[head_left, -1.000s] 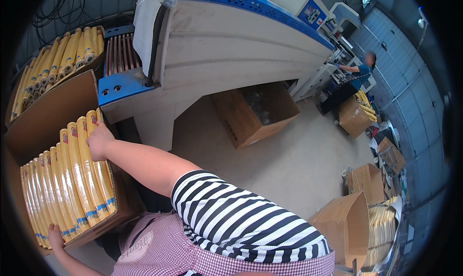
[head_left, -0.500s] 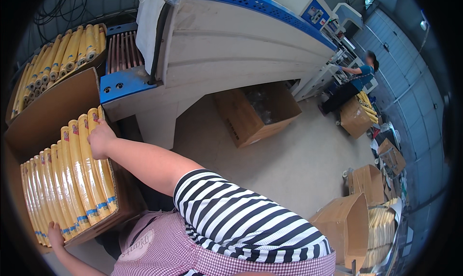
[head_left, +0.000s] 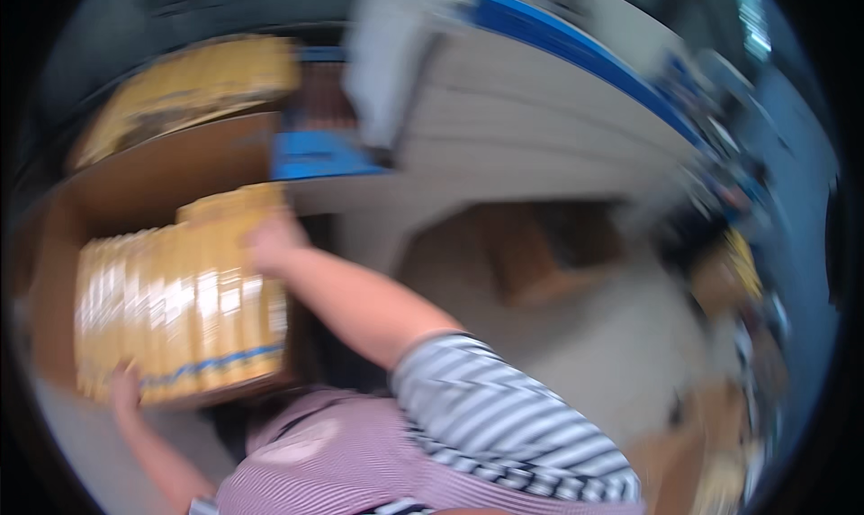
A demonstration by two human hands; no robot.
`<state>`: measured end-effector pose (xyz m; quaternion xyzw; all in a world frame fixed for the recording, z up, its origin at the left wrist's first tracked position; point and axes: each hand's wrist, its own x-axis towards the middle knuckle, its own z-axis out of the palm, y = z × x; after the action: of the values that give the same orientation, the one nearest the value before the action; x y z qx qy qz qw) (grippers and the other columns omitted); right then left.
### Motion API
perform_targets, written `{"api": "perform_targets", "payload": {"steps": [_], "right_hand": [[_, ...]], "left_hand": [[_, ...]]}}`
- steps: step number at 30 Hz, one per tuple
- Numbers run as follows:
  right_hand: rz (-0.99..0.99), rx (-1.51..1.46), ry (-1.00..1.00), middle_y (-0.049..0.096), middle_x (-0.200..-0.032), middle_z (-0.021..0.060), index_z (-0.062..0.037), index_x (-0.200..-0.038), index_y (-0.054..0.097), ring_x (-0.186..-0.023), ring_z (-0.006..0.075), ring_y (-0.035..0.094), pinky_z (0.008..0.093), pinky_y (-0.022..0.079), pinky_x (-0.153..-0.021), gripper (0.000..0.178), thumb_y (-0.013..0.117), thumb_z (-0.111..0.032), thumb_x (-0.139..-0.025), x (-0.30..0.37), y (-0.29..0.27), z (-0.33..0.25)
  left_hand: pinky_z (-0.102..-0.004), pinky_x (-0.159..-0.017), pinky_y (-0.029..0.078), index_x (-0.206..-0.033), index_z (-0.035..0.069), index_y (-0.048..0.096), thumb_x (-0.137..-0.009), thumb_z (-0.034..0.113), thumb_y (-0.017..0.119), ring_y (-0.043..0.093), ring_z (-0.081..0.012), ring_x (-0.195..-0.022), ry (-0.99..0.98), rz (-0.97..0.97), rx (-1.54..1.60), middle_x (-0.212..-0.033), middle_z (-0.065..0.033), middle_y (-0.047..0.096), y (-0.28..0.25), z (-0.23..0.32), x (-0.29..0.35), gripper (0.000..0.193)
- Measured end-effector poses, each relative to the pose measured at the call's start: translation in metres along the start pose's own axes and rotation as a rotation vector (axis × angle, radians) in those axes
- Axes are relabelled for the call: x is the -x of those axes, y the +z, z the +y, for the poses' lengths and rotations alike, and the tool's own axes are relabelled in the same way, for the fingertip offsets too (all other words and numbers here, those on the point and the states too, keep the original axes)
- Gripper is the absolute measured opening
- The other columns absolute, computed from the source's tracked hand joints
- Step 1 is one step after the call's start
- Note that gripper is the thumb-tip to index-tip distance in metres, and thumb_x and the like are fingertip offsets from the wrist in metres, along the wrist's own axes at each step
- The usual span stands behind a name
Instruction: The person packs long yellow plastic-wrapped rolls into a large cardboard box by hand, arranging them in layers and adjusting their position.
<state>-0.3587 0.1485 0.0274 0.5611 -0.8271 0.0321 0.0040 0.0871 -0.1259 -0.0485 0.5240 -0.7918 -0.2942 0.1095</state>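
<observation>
Frame blurred. Yellow packs (head_left: 180, 313) standing in row inside carton (head_left: 135, 178), nearly full. Right hand (head_left: 274, 241) flat on row's top end, left hand (head_left: 124, 385) at bottom edge; grip unclear. More packs (head_left: 189, 92) behind.

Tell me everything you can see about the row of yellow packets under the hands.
The yellow packets are long, slim and glossy, packed side by side in one row, each with a blue band near its lower end. They fill an open cardboard box. The right hand rests on their top edge, the left hand at their bottom. Blur hides finer detail.
</observation>
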Motion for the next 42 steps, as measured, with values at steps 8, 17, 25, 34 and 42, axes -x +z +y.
{"api": "perform_targets", "payload": {"steps": [8, 17, 25, 34, 42], "right_hand": [[-0.023, -0.079, 0.051, 0.076, -0.111, 0.0132, -0.0137, -0.113, 0.079, -0.115, 0.0291, 0.065, 0.0417, 0.031, -0.120, 0.045, 0.077, -0.036, -0.073, 0.013, -0.024, 0.008], [0.018, -0.111, -0.010, 0.075, -0.109, 0.0143, -0.0086, -0.112, 0.076, -0.112, 0.0285, 0.066, 0.0441, 0.027, -0.123, 0.042, 0.077, -0.031, -0.077, 0.011, -0.014, 0.015], [0.054, -0.142, -0.014, 0.075, -0.106, 0.0167, -0.0080, -0.109, 0.077, -0.110, 0.0299, 0.066, 0.0445, 0.028, -0.123, 0.041, 0.078, -0.031, -0.076, 0.012, -0.011, 0.016], [0.058, -0.155, -0.019, 0.075, -0.106, 0.0165, -0.0079, -0.109, 0.077, -0.111, 0.0296, 0.066, 0.0441, 0.028, -0.123, 0.041, 0.077, -0.033, -0.077, 0.014, -0.015, 0.013], [0.020, -0.127, -0.020, 0.075, -0.112, 0.0144, -0.0088, -0.114, 0.076, -0.114, 0.0288, 0.064, 0.0443, 0.027, -0.124, 0.045, 0.075, -0.036, -0.078, 0.015, -0.019, 0.014]], "left_hand": [[-0.0463, -0.093, 0.055, -0.118, 0.011, 0.073, -0.091, 0.033, 0.054, 0.071, -0.0365, -0.107, -0.127, -0.043, -0.511, -0.116, -0.0179, 0.075, -0.005, 0.124, 0.054, 0.040], [-0.0441, -0.090, 0.056, -0.122, 0.009, 0.072, -0.086, 0.020, 0.052, 0.072, -0.0327, -0.108, -0.250, -0.121, -0.432, -0.115, -0.0156, 0.075, -0.023, 0.148, 0.073, 0.042], [-0.0438, -0.091, 0.056, -0.119, 0.009, 0.074, -0.087, 0.019, 0.053, 0.072, -0.0322, -0.109, -0.247, -0.094, -0.422, -0.115, -0.0152, 0.075, -0.019, 0.143, 0.069, 0.040], [-0.0434, -0.091, 0.057, -0.121, 0.007, 0.073, -0.090, 0.020, 0.053, 0.071, -0.0300, -0.112, -0.247, -0.083, -0.431, -0.122, -0.0143, 0.074, -0.018, 0.143, 0.070, 0.040], [-0.0433, -0.093, 0.056, -0.121, 0.007, 0.073, -0.088, 0.020, 0.053, 0.071, -0.0302, -0.112, -0.223, -0.037, -0.447, -0.121, -0.0145, 0.074, -0.014, 0.141, 0.067, 0.040]]}}
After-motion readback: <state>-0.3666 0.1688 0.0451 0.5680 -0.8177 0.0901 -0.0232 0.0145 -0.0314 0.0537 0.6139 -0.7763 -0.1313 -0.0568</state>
